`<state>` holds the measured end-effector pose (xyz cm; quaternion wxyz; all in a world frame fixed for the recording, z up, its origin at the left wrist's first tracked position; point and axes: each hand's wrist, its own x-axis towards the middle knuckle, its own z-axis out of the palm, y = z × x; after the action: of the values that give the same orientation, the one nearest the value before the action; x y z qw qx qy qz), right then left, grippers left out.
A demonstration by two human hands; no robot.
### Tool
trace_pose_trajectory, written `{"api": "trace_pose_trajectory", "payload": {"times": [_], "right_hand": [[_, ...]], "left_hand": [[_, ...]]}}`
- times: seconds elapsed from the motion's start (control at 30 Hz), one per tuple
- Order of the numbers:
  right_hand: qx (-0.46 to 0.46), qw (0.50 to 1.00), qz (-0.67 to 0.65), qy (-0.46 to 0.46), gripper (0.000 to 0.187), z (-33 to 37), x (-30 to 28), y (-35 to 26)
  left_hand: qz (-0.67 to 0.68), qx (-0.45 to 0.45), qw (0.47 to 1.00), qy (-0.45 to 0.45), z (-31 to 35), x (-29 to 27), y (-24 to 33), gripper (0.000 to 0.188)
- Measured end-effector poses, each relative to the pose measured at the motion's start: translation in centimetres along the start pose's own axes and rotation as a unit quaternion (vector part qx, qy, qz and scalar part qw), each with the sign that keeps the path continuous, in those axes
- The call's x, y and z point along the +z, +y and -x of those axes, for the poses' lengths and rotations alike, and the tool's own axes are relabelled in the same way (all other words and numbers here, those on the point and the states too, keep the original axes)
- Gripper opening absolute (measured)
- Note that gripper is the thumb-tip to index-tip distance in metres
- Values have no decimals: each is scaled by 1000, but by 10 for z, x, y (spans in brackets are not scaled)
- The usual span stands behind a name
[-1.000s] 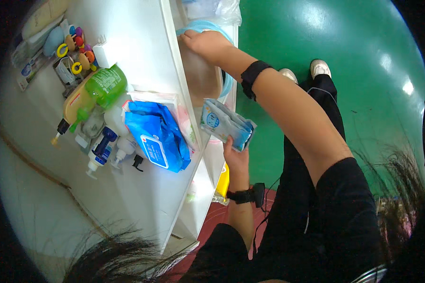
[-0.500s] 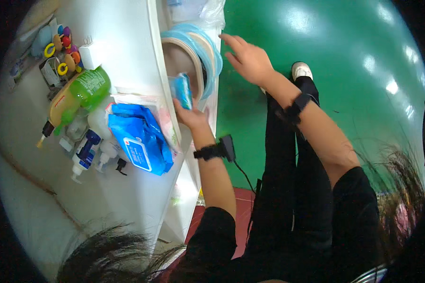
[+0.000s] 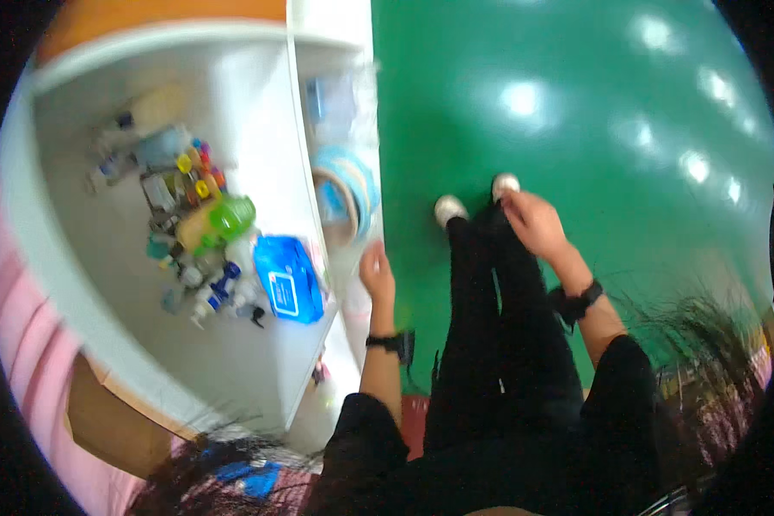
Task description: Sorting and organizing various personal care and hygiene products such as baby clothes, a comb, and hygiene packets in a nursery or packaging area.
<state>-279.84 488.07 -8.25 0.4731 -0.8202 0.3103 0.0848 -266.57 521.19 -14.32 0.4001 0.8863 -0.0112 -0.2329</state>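
My left hand [image 3: 376,271] is just below and beside a round light-blue and cream basin [image 3: 366,185] on the lower shelf. The hand is blurred; no item shows in it, and how far its fingers are bent is unclear. A blue packet [image 3: 331,199] seems to lie inside the basin, smeared by motion. My right hand [image 3: 535,225] hangs in the air over my legs, its fingers loosely bent and holding nothing. On the white top to the left stands a blue wipes pack [image 3: 288,279], near the left hand.
Pump bottles [image 3: 218,291], a green-labelled bottle [image 3: 232,218] and colourful toy rings [image 3: 202,172] crowd the white top. Clear plastic bags [image 3: 335,103] sit on the lower shelf beyond the basin. Pink cloth [image 3: 39,344] hangs at far left. Green floor [image 3: 593,112] lies to the right.
My left hand has let go of the blue packet and drawn back out of the basin. My right hand has lowered towards my legs, its fingers less spread. The view has shifted, showing more of the shelf.
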Motion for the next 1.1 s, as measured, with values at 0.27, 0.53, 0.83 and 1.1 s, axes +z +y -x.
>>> {"api": "trace_pose_trajectory", "payload": {"times": [0.27, 0.53, 0.83, 1.1], "right_hand": [[7, 994, 80, 80, 19, 62, -242, -25], [87, 995, -23, 46, 23, 13, -417, -50], [234, 935, -127, 235, 25, -31, -596, -27], [310, 896, -199, 247, 23, -181, -714, 49]], "left_hand": [[-164, 130, 956, -205, 52, -32, 294, 15], [-69, 180, 980, -49, -36, -21, 444, 11], [-90, 399, 892, -195, -246, 128, 782, 22], [-130, 500, 796, -316, -370, 273, 1026, 20]]}}
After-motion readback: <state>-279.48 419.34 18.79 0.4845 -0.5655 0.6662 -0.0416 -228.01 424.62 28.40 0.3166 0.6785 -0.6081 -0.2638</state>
